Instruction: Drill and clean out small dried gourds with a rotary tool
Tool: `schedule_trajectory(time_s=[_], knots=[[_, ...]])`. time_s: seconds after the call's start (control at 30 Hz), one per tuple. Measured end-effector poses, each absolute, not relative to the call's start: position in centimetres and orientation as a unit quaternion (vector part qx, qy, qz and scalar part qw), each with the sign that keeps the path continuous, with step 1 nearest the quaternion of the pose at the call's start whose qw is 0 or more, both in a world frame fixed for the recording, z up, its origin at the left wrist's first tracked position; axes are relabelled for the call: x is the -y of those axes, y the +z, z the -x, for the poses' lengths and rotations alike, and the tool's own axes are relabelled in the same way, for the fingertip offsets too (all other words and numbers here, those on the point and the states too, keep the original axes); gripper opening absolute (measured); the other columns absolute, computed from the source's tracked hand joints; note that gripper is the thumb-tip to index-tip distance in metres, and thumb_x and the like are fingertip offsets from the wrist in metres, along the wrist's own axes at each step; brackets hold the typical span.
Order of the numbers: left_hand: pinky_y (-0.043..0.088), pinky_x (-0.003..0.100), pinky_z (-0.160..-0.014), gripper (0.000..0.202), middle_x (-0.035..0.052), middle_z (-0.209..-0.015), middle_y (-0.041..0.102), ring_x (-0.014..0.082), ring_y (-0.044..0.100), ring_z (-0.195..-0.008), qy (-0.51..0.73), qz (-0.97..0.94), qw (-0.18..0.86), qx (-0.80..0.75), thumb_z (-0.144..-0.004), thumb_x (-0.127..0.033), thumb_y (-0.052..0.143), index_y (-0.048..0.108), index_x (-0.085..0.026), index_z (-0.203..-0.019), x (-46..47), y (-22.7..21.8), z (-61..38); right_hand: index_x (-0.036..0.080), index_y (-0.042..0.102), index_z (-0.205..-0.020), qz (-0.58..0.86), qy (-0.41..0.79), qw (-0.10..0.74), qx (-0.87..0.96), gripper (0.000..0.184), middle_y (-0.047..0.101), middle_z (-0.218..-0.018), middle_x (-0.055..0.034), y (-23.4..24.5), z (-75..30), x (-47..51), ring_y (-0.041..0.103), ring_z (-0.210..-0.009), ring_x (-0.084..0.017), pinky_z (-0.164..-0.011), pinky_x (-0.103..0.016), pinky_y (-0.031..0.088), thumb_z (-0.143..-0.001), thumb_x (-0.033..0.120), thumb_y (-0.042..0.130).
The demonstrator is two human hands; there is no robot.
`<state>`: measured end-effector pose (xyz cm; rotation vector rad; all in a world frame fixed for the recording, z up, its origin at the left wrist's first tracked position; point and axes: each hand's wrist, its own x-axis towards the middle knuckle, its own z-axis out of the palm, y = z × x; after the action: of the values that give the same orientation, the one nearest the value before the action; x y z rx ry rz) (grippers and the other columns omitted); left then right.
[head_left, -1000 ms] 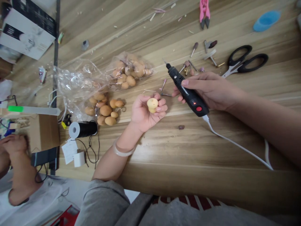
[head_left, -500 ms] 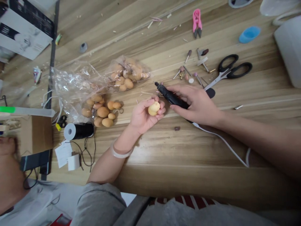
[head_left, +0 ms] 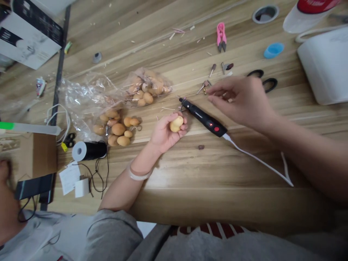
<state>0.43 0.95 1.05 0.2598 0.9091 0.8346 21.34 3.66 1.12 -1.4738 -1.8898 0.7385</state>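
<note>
A small pale yellow gourd [head_left: 176, 124] rests in my left hand [head_left: 162, 136], whose fingers and thumb are curled round it. Just right of it a black rotary tool [head_left: 201, 116] lies on the table, a red button and a small red light on its body and a white cable at its end. My right hand [head_left: 241, 101] hovers beyond the tool with thumb and fingers slightly apart and nothing visible between them. Beside its fingertips are several grinding bits [head_left: 200, 88], some partly hidden behind the hand. Black-handled scissors [head_left: 275, 84] are mostly covered by that hand.
Brown gourds [head_left: 119, 129] and a clear bag of gourds [head_left: 148, 98] lie left of centre. Near them are a black thread spool [head_left: 95, 150] and a white adapter [head_left: 82, 187]. Pink snips [head_left: 221, 36], a blue cup [head_left: 273, 50] and a white container [head_left: 324, 65] stand farther off. Someone's arm [head_left: 9, 214] shows at left.
My right hand has let go of the rotary tool, which now lies on the table, and has moved up and right toward the bits. My left hand still holds the gourd.
</note>
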Motion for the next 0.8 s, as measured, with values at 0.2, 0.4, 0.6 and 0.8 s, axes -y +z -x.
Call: schedule_trajectory(time_s=[0.2,0.4,0.6,0.8], knots=[[0.038,0.015,-0.048,0.010,0.0018,-0.065,0.060,0.0066,0.052,-0.053,0.394,-0.128,0.806,-0.423,-0.084,-0.020,0.058,0.055,-0.015,-0.076,-0.8,1.0,-0.5,0.011,0.073,-0.086,0.698,0.123,0.016,0.706,0.016,0.071,-0.101,-0.0221,2.8,-23.6,-5.2,0.066,-0.100,-0.039,-0.077,-0.050,0.049,-0.085,0.020,0.060],[0.040,0.016,-0.049,0.014,0.0005,-0.065,0.062,0.0069,0.054,-0.052,0.393,-0.146,0.806,-0.418,-0.085,-0.024,0.063,0.055,-0.016,-0.077,-0.8,0.7,-0.4,0.007,0.071,-0.092,0.712,0.113,-0.048,0.691,0.017,0.070,-0.106,-0.0270,3.0,-23.2,-5.3,0.066,-0.103,-0.039,-0.074,-0.048,0.048,-0.085,0.019,0.060],[0.039,0.017,-0.047,0.020,-0.0004,-0.064,0.063,0.0077,0.056,-0.051,0.396,-0.188,0.793,-0.424,-0.088,-0.032,0.064,0.053,-0.018,-0.079,-0.7,0.4,-0.6,0.003,0.070,-0.096,0.700,0.095,-0.061,0.705,0.023,0.069,-0.104,-0.0289,2.4,-22.8,-5.3,0.067,-0.103,-0.040,-0.072,-0.043,0.048,-0.087,0.016,0.053],[0.038,0.015,-0.044,0.021,-0.0022,-0.064,0.062,0.0069,0.054,-0.048,0.410,-0.227,0.771,-0.430,-0.092,-0.037,0.058,0.050,-0.019,-0.083,-0.5,0.5,-0.8,0.008,0.067,-0.093,0.702,0.080,0.045,0.707,0.020,0.069,-0.109,-0.0234,3.0,-22.2,-4.9,0.067,-0.096,-0.033,-0.073,-0.041,0.048,-0.088,0.022,0.053]])
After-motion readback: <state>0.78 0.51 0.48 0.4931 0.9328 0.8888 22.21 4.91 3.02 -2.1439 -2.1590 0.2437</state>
